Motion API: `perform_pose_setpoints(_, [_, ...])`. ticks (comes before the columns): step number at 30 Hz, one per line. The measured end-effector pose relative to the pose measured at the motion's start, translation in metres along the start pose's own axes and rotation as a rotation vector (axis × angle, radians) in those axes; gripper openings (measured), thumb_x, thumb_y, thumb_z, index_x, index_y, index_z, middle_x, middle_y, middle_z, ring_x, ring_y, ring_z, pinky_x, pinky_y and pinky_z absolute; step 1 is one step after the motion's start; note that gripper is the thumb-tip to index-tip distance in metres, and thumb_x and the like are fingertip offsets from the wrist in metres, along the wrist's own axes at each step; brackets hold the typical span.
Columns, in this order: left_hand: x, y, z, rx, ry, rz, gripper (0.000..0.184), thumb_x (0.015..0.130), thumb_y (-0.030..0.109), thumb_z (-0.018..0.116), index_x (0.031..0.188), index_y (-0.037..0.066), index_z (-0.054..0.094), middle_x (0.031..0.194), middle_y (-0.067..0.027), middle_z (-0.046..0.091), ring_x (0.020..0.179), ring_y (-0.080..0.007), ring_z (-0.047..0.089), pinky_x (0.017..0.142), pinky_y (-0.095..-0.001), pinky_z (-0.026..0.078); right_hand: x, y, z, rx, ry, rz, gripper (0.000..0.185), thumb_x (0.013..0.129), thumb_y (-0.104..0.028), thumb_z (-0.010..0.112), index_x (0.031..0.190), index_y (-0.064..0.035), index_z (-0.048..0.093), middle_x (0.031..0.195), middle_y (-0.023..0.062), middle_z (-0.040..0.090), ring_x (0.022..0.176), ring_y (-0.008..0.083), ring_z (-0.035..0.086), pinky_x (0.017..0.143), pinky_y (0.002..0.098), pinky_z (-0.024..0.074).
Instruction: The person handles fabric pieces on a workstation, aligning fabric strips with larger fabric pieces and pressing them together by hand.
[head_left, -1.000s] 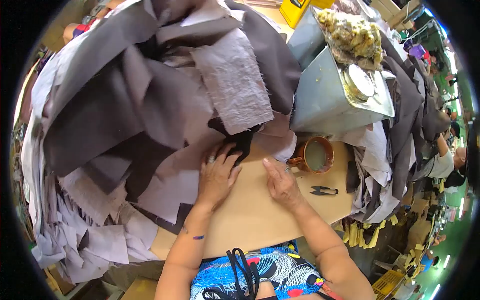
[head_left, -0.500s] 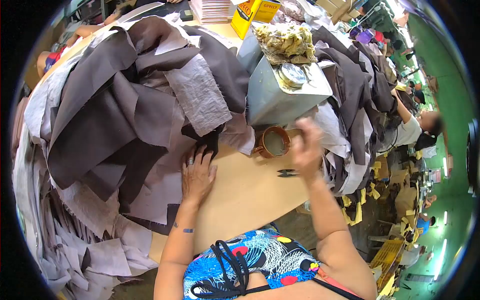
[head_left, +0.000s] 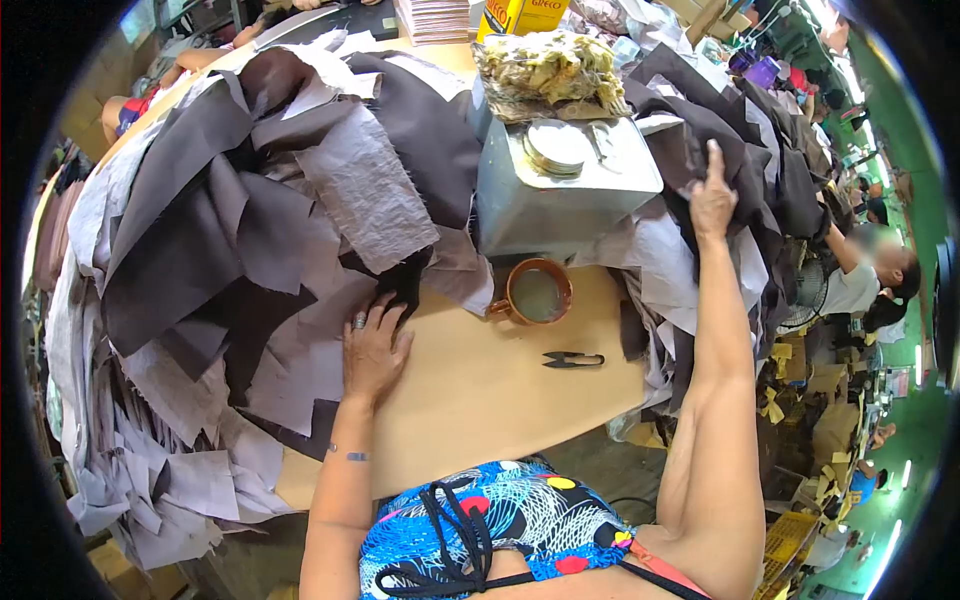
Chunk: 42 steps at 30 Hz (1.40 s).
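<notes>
My left hand (head_left: 375,350) lies flat with fingers spread, a ring on one of them. Its fingertips meet the edge of a large heap of dark brown sheet pieces (head_left: 200,210) with pale backs. On the right, my right hand (head_left: 712,205) is stretched out over a second heap of dark pieces (head_left: 765,190). Its index finger points away and nothing shows in its grasp; whether it touches the pieces I cannot tell. Between my arms stand a brown mug (head_left: 541,292) with cloudy liquid and, nearer me, small black thread snips (head_left: 573,360) lying on the tan tabletop (head_left: 470,390).
Behind the mug stands a metal can (head_left: 565,195) with a round lid (head_left: 556,145) and a crusty yellowish lump (head_left: 550,75) on top. Farther back are a yellow tin (head_left: 525,15) and a stack of sheets (head_left: 433,20). A person (head_left: 865,270) sits at right beside a fan (head_left: 806,297).
My right hand has moved from beside the mug, away and to the right, over the right heap. My left hand stays at the left heap. The view has shifted slightly.
</notes>
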<state>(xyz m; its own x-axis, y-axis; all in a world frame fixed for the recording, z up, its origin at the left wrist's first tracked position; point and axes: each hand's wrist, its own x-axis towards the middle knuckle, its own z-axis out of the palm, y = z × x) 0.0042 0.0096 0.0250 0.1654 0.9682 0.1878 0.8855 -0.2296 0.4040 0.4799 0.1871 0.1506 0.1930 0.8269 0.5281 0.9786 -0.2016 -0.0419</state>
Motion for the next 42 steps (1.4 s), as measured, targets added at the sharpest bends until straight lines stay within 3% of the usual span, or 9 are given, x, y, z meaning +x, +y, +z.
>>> perform_pose_setpoints(2, [0.000,0.001,0.001,0.007,-0.007,-0.014,0.041,0.076,0.025,0.061,0.114,0.014,0.053,0.127,-0.0032,0.048,0.114,-0.0285,0.044,0.094,-0.0483,0.035,0.011,0.007,-0.016,0.218,0.386,-0.201,0.073,0.078,-0.006,0.051,0.142,-0.0255,0.023,0.091,0.0188,0.066,0.082,0.0308,0.065,0.096,0.0560,0.0327])
perform_pose_setpoints(7, [0.000,0.003,0.002,0.058,-0.011,-0.019,0.038,0.076,0.025,0.061,0.111,0.013,0.054,0.125,-0.0033,0.050,0.110,-0.0292,0.046,0.091,-0.0485,0.036,0.025,0.021,-0.028,0.063,0.198,-0.179,0.068,0.081,-0.004,0.049,0.142,-0.0230,0.024,0.078,0.0165,0.065,0.078,0.0362,0.062,0.094,0.0495,0.0390])
perform_pose_setpoints(10, [0.001,0.005,0.002,0.065,0.033,0.005,0.037,0.077,0.025,0.061,0.111,0.013,0.054,0.123,-0.0038,0.051,0.108,-0.0294,0.047,0.090,-0.0478,0.037,0.028,0.006,-0.079,0.380,0.376,-0.037,0.065,0.079,0.004,0.044,0.139,-0.0175,0.032,0.131,0.0153,0.048,0.104,0.0317,0.059,0.089,0.0381,0.0453])
perform_pose_setpoints(17, [-0.004,-0.002,0.002,0.018,0.081,0.084,0.032,0.079,0.021,0.059,0.110,0.013,0.055,0.119,-0.0065,0.053,0.105,-0.0288,0.050,0.088,-0.0445,0.038,-0.035,-0.012,-0.218,0.194,0.707,-0.315,0.033,0.080,0.003,0.048,0.112,0.0063,0.054,0.127,0.0155,0.050,0.110,0.0287,0.053,0.094,0.0341,0.0421])
perform_pose_setpoints(22, [-0.011,-0.007,0.001,-0.198,0.094,0.102,0.027,0.077,0.015,0.061,0.103,0.008,0.058,0.116,-0.0080,0.054,0.107,-0.0310,0.049,0.091,-0.0440,0.038,-0.119,-0.071,-0.288,0.145,0.781,-0.488,0.058,0.082,-0.003,0.037,0.139,-0.0022,0.025,0.138,0.0177,0.031,0.128,0.0334,0.033,0.105,0.0441,0.0353])
perform_pose_setpoints(30, [-0.047,0.014,-0.103,-1.635,-0.013,-0.546,0.031,0.074,0.002,0.053,0.105,0.001,0.058,0.106,-0.0058,0.061,0.096,-0.0209,0.056,0.084,-0.0347,0.043,-0.210,-0.204,-0.273,0.346,0.093,-0.992,0.035,0.079,-0.023,0.058,0.114,-0.0169,0.060,0.087,0.0099,0.058,0.059,0.0141,0.050,0.052,0.0238,0.0409])
perform_pose_setpoints(33, [-0.061,-0.003,-0.142,-1.509,0.014,-0.483,0.037,0.072,-0.002,0.050,0.108,-0.001,0.056,0.107,-0.0061,0.061,0.094,-0.0212,0.057,0.083,-0.0341,0.044,-0.216,-0.242,-0.249,0.423,-0.024,-1.035,0.038,0.077,-0.003,0.058,0.114,-0.0003,0.053,0.096,0.0153,0.059,0.069,0.0248,0.057,0.060,0.0327,0.0466])
perform_pose_setpoints(40, [-0.075,-0.087,-0.176,-0.528,-0.005,-0.005,0.043,0.066,-0.008,0.044,0.107,-0.006,0.054,0.106,-0.0163,0.062,0.089,-0.0312,0.059,0.081,-0.0377,0.045,-0.261,-0.300,-0.171,0.741,-0.460,-1.009,0.078,0.064,-0.016,0.073,0.134,-0.0120,0.039,0.113,0.0058,0.053,0.094,0.0198,0.055,0.080,0.0348,0.0398])
perform_pose_setpoints(42, [-0.094,-0.114,-0.184,-0.237,-0.133,-0.300,0.032,0.067,-0.005,0.046,0.098,-0.007,0.053,0.100,-0.0269,0.058,0.094,-0.0410,0.054,0.081,-0.0411,0.043,-0.281,-0.292,-0.139,0.716,-0.460,-1.040,0.076,0.070,-0.023,0.070,0.137,-0.0182,0.035,0.108,0.0080,0.052,0.091,0.0247,0.055,0.079,0.0389,0.0412])
